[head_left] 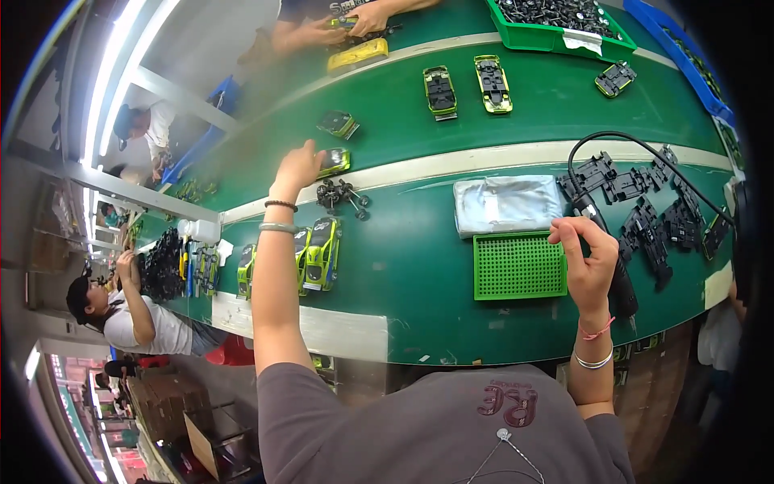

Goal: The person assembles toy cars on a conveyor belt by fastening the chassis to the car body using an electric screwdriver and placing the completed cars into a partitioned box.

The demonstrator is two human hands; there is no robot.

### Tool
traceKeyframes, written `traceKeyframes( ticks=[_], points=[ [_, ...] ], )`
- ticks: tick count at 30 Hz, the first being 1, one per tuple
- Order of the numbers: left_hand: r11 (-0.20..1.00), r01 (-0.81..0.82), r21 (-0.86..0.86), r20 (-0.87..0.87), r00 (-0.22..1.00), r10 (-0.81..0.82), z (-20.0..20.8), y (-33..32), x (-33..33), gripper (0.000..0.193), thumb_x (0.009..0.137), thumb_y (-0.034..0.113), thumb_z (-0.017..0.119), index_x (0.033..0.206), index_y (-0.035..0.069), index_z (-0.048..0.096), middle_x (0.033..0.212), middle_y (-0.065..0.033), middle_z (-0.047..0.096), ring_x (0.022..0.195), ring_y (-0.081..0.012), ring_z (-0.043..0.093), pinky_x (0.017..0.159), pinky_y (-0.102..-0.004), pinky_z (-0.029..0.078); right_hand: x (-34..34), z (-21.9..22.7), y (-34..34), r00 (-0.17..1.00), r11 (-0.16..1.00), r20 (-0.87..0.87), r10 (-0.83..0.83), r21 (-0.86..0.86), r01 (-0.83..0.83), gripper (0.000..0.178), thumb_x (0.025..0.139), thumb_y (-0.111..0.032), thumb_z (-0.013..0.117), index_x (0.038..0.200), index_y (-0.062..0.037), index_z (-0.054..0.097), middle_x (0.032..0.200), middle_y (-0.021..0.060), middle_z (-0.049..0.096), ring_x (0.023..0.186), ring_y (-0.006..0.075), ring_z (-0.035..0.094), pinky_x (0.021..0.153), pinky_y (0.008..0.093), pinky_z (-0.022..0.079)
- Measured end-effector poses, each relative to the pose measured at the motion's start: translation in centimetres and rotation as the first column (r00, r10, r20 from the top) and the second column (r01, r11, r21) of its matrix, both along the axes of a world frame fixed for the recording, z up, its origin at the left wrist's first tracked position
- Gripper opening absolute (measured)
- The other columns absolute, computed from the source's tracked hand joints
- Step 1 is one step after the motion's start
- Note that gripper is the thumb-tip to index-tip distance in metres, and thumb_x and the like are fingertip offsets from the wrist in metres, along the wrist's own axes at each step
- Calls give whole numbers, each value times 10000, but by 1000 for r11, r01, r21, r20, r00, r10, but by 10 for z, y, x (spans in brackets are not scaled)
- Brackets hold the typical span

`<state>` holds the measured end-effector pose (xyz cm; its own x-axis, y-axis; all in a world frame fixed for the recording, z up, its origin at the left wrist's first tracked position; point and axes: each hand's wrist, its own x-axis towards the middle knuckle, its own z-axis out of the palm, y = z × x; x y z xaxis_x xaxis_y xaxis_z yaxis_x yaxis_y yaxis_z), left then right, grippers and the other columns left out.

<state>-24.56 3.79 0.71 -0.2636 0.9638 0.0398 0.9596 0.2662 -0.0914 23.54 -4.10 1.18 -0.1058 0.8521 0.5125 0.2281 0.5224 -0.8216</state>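
My left hand (pixel 298 168) reaches out over the white divider strip, its fingers closed at the end of a green-and-black toy car (pixel 334 162). Another toy car (pixel 339 124) lies just beyond it. Below that wrist is a small pile of black wheel-and-axle sets (pixel 342 196). Several green toy cars (pixel 322 252) stand beside my left forearm. My right hand (pixel 591 256) is raised at the edge of a green perforated basket (pixel 520 266), fingers curled in a pinch; whatever they may hold is too small to see. Next to it lies a black electric screwdriver (pixel 621 282) with a cable.
A plastic-wrapped pale-blue packet (pixel 508 206) lies behind the basket. Black chassis parts (pixel 645 230) spread along the right. Upturned cars (pixel 493 84) rest on the far strip, below a green bin of wheel parts (pixel 556 39). A co-worker's hands (pixel 343 28) work opposite.
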Motion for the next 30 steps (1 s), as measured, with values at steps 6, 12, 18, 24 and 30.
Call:
traceKeyframes(
  ticks=[6, 12, 18, 24, 30],
  points=[
    [855, 432, 286, 277, 817, -505, 41, 26, 79, 284, 846, 270, 608, 1007, 37, 635, 1001, -178, 637, 933, -349, 593, 821, -410, 471, 1, -2, 3, 1000, 1000, 10, -11, 3, 11, 125, 868, -72, 593, 830, 35, 646, 661, 83, 624, 600, 148, 586, 561, 246, 442],
    [710, 681, 180, 252, 666, -702, 7, 71, 192, 397, 743, 313, 707, 998, 36, 580, 946, -169, 619, 949, -336, 584, 811, -407, 483, 6, -4, 2, 999, 999, 20, -51, -6, 51, 136, 871, -81, 596, 828, 37, 647, 649, 75, 618, 591, 137, 584, 557, 241, 441],
    [645, 708, 287, 137, 636, -760, -16, 94, 306, 515, 696, 345, 735, 1073, 86, 499, 961, -142, 605, 928, -320, 595, 767, -432, 494, 8, -5, 3, 1000, 997, -2, -29, -76, 28, 148, 886, -78, 573, 850, 45, 648, 667, 70, 629, 616, 118, 583, 588, 231, 450],
    [514, 601, 612, 184, 524, -832, 42, 72, 286, 505, 720, 389, 711, 1092, 98, 531, 955, -179, 599, 899, -366, 591, 740, -447, 492, -1, -11, 10, 997, 994, -73, 18, -108, -26, 172, 921, -82, 532, 917, 44, 649, 739, 59, 638, 707, 111, 589, 671, 220, 456],
    [454, 552, 699, -9, 642, -767, 123, -100, 151, 408, 788, 252, 691, 1067, 16, 508, 854, -121, 581, 749, -195, 591, 629, -320, 495, 15, -9, -6, 1000, 999, 6, -21, 28, 21, 309, 966, -98, 392, 966, 129, 602, 797, 170, 631, 787, 238, 624, 796, 330, 492]
  ],
)
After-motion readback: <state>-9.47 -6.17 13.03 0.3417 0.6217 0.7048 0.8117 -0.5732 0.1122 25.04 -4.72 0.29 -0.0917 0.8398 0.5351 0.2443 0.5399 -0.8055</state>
